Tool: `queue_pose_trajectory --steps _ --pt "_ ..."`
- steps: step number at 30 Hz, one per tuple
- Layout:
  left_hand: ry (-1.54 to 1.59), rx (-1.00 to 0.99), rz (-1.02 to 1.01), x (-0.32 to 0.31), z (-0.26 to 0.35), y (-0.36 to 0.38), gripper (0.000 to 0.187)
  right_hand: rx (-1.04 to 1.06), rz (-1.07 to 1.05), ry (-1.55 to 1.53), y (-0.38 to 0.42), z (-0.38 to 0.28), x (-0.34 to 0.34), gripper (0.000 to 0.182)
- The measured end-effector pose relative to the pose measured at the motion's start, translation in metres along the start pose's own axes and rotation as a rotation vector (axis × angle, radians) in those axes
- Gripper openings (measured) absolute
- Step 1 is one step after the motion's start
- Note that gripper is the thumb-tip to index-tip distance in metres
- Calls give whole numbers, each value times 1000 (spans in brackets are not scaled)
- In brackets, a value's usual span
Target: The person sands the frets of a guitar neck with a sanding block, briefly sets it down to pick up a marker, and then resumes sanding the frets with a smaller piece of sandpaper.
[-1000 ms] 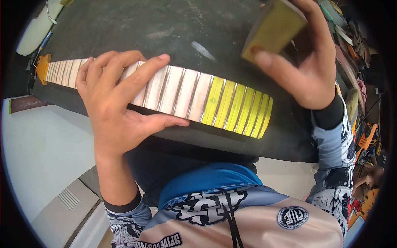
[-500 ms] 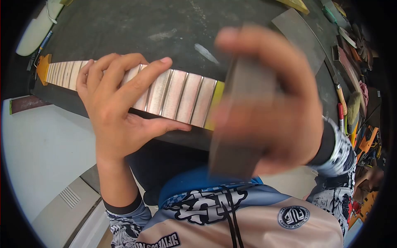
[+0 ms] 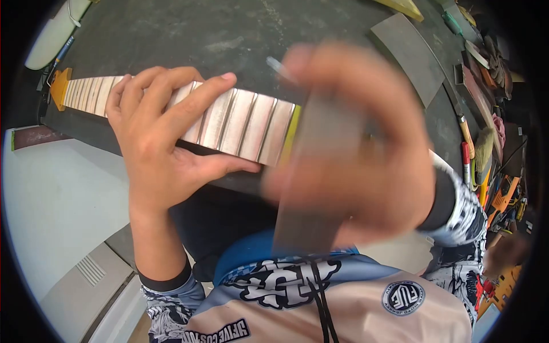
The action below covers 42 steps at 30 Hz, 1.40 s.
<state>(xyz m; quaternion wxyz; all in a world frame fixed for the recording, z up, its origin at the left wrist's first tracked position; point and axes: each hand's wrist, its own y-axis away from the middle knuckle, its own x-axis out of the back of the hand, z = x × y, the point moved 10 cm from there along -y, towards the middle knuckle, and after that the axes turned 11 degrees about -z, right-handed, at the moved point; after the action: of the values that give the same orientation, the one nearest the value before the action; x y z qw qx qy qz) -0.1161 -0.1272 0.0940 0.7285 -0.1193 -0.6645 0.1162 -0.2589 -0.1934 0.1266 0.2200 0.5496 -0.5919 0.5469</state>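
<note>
A guitar neck [image 3: 249, 123] with metal frets and pale, shiny strips between them lies at a slant over the dark work table. My left hand [image 3: 150, 140] grips it near the middle, fingers across the fretted face and thumb along the near edge. An orange-yellow piece [image 3: 59, 88] is at the neck's far left end. Toward the right, a yellow strip [image 3: 291, 128] crosses the neck. My right hand [image 3: 394, 148], smeared by motion, is closed around a dark rectangular block [image 3: 303, 223] over the neck's right end. The block hides what lies beneath it.
The dark tabletop [image 3: 189, 34] stretches behind the neck. A grey flat sheet [image 3: 406, 57] lies at the upper right, beside a long tool with a wooden handle [image 3: 467, 134]. Brushes, a red marker [image 3: 465, 163] and several other tools crowd the right edge.
My right hand and the block have shifted left, covering more of the yellow strip. My left hand keeps its grip on the guitar neck, which sits almost the same in view.
</note>
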Motion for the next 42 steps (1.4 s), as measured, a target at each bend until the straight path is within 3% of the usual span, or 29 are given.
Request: queue_pose_trajectory --steps 1,2,3,4,6,10,11,14,15,18,19,22,23,26,27,30,31,34,37,40,42 --pt "-6 1 -16 1 1 -1 76 -99 -14 -62 -1 27 13 81" --pt "-17 -1 -23 3 1 -2 82 -346 66 -114 21 75 18 86" --pt "-54 14 -38 2 1 -2 94 -459 157 -141 50 118 26 83" --pt "-42 10 -36 2 1 -2 93 -473 262 -457 41 100 36 85" --pt "-18 11 -47 2 -1 -1 91 -334 142 -12 42 93 38 85" --pt "-7 9 -70 2 -2 0 91 -271 137 219 35 85 27 77" --pt "-6 -1 -65 2 -2 1 91 -348 115 237 40 88 31 74" --pt "-1 -5 -66 2 0 0 91 -433 -98 232 44 96 25 74" --pt "0 -6 -67 2 -1 0 91 -457 -33 197 49 98 20 74" --pt "19 -6 -66 4 -10 8 91 -517 -115 164 28 78 19 75" --pt "17 -7 -65 4 -10 9 91 -420 -33 170 21 67 23 79" --pt "7 -6 -63 5 -12 11 90 -452 -83 245 33 87 26 88" --pt "4 -4 -62 6 -13 12 91 -213 149 -65 15 63 24 98" --pt "-2 9 -61 7 -17 16 91 -255 -92 233 6 65 23 102" --pt "-8 15 -61 7 -18 16 92 -353 54 75 13 74 19 103" --pt "-18 21 -43 10 -23 23 92 -205 52 -422 -15 49 9 101" --pt "-25 13 -30 10 -22 24 91 -269 248 9 -2 63 0 101" --pt "-37 2 -3 3 1 5 90 -203 167 184 16 68 19 97" --pt "-59 -43 2 6 5 3 89 -262 -20 -3 7 74 17 92" --pt "-54 -40 12 7 0 6 87 -178 98 -93 0 62 8 86" --pt "-55 -29 10 5 -2 9 86 -283 140 -148 -7 53 4 85"
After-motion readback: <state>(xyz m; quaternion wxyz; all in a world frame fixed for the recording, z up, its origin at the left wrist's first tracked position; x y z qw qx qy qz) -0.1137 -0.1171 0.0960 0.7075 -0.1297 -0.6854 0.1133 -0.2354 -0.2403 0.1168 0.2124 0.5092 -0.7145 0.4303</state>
